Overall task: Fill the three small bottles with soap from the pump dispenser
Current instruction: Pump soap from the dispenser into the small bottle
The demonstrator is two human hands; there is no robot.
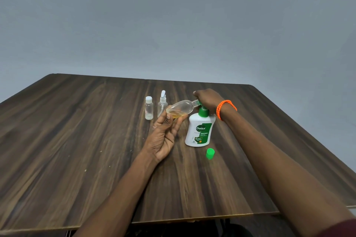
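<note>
We see a dark, streaky wood-grain table (77,140) set before a plain grey-blue wall (173,15).

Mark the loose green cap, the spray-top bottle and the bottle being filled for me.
green cap (210,153), head view, on its side wall.
spray-top bottle (162,108), head view, on its clear body.
bottle being filled (179,109), head view, on its tilted clear belly.

A single wide-angle head-worn camera looks forward and down from the near edge of the wooden table (77,131). Both forearms enter from the bottom of the frame toward centre. The tabletop fills the lower half; a grey wall (173,15) fills the upper half. No second view exists.
</note>
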